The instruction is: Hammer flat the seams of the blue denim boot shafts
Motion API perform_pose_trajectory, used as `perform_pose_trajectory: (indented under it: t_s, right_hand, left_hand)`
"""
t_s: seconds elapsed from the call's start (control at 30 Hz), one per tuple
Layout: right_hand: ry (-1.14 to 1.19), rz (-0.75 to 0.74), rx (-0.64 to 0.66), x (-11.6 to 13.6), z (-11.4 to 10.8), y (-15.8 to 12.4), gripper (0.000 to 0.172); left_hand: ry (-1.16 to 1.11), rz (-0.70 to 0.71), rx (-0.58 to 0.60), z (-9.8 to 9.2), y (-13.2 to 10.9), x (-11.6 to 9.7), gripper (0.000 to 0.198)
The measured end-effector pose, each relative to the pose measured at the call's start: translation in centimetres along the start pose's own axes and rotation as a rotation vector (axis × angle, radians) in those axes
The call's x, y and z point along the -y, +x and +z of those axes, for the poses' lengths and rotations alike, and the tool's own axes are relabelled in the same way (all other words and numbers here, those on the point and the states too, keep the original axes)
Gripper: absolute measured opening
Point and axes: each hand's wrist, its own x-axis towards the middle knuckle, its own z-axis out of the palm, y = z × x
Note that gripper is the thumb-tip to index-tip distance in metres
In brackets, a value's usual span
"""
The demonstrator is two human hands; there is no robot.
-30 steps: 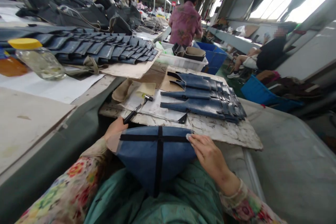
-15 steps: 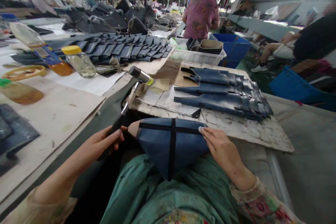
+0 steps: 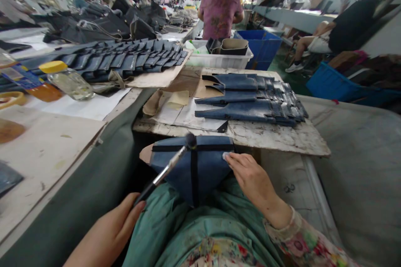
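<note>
My left hand (image 3: pixel 114 221) is closed round the black grip of a hammer (image 3: pixel 171 162). The hammer's head meets or hovers just over the crossing of two black strips on a blue leather piece (image 3: pixel 169 167); I cannot tell if they touch. This piece lies across my lap by the bench edge, its pointed end down and a tan tip at its left. My right hand (image 3: pixel 253 179) has its fingers together on the piece's right side. Something small and white sits at the fingertips, and the thumb is hidden.
Overlapping blue leather pieces (image 3: pixel 244 100) lie on the worn board (image 3: pixel 300 137) ahead. A yellow-lidded jar (image 3: pixel 70 81) and a bottle of orange liquid (image 3: pixel 34 83) are at left. A white bin (image 3: pixel 216 60) and blue bin (image 3: pixel 260 48) stand beyond, near a person in pink (image 3: pixel 221 10).
The hammer has swung from upright at the left to over the strips' crossing. My left hand is lower; my right hand has shifted inward on the piece. The view has turned slightly right.
</note>
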Motion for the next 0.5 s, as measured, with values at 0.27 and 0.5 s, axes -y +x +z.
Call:
perform_pose_trajectory:
  t_s: [0.27, 0.5]
  right_hand:
    - [0.036, 0.024, -0.007, -0.16, 0.22, -0.17, 0.032]
    - [0.055, 0.038, -0.018, -0.15, 0.34, -0.27, 0.032]
  left_hand:
    - [0.118, 0.11, -0.179, -0.08, -0.22, 0.02, 0.045]
    - [0.146, 0.114, -0.022, 0.71, 0.43, -0.51, 0.038]
